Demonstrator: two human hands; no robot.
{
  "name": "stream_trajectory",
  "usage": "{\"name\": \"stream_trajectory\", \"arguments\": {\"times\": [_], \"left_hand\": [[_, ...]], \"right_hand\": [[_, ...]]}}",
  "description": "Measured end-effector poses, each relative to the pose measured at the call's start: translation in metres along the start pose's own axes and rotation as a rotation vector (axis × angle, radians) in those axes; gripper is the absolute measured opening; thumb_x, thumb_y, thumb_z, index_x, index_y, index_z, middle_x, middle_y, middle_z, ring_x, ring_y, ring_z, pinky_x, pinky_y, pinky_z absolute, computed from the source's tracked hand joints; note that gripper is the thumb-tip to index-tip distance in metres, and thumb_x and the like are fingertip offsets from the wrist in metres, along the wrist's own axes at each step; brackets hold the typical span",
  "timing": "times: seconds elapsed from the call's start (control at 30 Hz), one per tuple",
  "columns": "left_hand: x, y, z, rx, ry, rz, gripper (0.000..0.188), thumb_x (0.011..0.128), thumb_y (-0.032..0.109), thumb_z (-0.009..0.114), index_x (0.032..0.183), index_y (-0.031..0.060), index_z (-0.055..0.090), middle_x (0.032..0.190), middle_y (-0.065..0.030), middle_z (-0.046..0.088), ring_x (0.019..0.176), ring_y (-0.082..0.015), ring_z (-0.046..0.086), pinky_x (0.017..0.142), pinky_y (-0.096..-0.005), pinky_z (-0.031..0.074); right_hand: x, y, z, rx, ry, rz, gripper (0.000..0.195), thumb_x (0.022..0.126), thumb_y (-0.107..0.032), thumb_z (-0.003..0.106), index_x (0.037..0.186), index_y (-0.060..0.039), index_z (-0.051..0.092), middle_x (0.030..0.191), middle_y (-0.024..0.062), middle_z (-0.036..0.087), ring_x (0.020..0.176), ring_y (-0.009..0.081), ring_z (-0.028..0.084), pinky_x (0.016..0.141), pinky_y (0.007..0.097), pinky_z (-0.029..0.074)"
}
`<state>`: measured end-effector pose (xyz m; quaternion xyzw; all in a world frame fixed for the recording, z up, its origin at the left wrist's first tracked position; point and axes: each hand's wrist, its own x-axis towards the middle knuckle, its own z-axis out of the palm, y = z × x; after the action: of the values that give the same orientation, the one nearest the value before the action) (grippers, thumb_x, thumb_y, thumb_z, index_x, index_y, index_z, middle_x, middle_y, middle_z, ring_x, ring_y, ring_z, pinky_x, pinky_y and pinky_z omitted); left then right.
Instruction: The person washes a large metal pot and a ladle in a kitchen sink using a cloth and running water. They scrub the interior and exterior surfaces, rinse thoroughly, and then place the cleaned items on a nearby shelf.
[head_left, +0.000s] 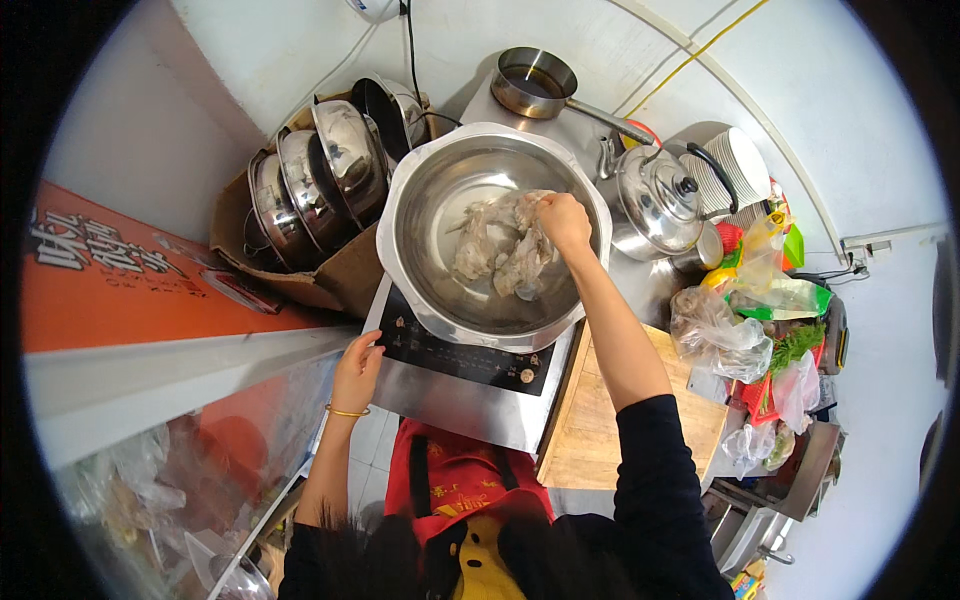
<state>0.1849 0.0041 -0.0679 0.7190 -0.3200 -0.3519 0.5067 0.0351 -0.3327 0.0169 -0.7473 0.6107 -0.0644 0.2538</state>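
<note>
A wide steel basin with a broad angular rim stands on an induction cooker. Clear water appears to fill its lower part, and pale raw meat pieces, perhaps poultry, lie in a heap inside. My right hand reaches over the basin's right side, its fingers closed on the upper end of a piece; the fingertips are partly hidden. My left hand, with a gold-coloured bangle at the wrist, is beside the cooker's left edge. Its fingers are apart and hold nothing; whether they touch the edge I cannot tell.
A cardboard box holds several steel pots at the left. Behind the basin is a saucepan with dark liquid. On the right are a kettle, stacked white dishes, a wooden board and plastic bags.
</note>
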Motion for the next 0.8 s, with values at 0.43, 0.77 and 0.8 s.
{"name": "stream_trajectory", "arguments": {"times": [0.43, 0.77, 0.8], "left_hand": [[0.059, 0.017, -0.004, -0.132, -0.029, -0.051, 0.027, 0.086, 0.006, 0.046, 0.111, -0.0008, 0.048, 0.103, -0.0075, 0.056, 0.09, -0.0145, 0.057, 0.079, -0.0239, 0.043], [0.078, 0.015, -0.001, -0.126, -0.056, -0.021, 0.028, 0.088, 0.009, 0.044, 0.114, -0.0005, 0.047, 0.112, -0.0065, 0.053, 0.095, -0.0144, 0.054, 0.077, -0.0246, 0.042], [0.079, 0.015, 0.001, -0.129, -0.052, -0.02, 0.028, 0.088, 0.009, 0.044, 0.113, -0.0007, 0.047, 0.111, -0.0065, 0.053, 0.095, -0.0143, 0.054, 0.078, -0.0247, 0.042]], "right_hand": [[-0.008, -0.008, -0.007, -0.083, -0.033, -0.404, 0.029, 0.074, -0.016, 0.048, 0.098, -0.0157, 0.063, 0.084, 0.016, 0.062, 0.076, 0.0334, 0.059, 0.07, 0.0401, 0.047], [-0.037, 0.01, -0.007, -0.363, -0.07, -0.696, 0.025, 0.073, -0.013, 0.052, 0.095, -0.0166, 0.063, 0.073, 0.0095, 0.053, 0.064, 0.0288, 0.056, 0.058, 0.0386, 0.046], [-0.042, 0.014, -0.009, -0.377, -0.078, -0.754, 0.024, 0.073, -0.013, 0.052, 0.095, -0.0165, 0.063, 0.072, 0.0092, 0.052, 0.063, 0.0287, 0.056, 0.057, 0.0386, 0.046]]}}
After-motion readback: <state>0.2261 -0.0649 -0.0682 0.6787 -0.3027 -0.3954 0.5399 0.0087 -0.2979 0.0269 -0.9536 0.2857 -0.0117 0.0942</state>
